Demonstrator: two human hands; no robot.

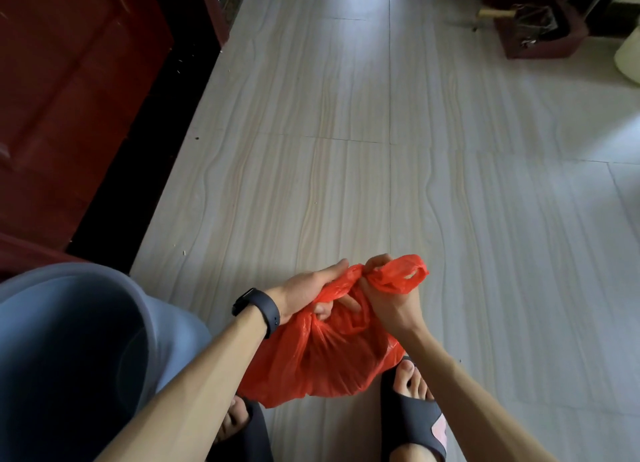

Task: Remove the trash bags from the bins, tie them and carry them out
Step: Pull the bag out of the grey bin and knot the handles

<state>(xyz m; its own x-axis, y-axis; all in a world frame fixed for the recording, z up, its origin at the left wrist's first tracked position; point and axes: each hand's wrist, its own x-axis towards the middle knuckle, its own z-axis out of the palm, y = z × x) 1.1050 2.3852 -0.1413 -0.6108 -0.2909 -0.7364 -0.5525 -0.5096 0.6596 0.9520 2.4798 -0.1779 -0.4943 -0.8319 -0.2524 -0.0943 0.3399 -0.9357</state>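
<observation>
A full red plastic trash bag (322,361) hangs low between my feet, just above the pale tiled floor. My left hand (308,295), with a dark band on its wrist, grips the bag's gathered top from the left. My right hand (384,299) is closed on the other handle, and a red loop (401,274) sticks out past its fingers. The two handles cross between my hands. The bag's contents are hidden.
A dark red wooden door (69,98) and its black threshold run along the left. A dark red bin (540,28) lined with clear plastic stands at the far right, beside a pale rounded object (628,59). My grey slippers (412,423) are on the floor under the bag.
</observation>
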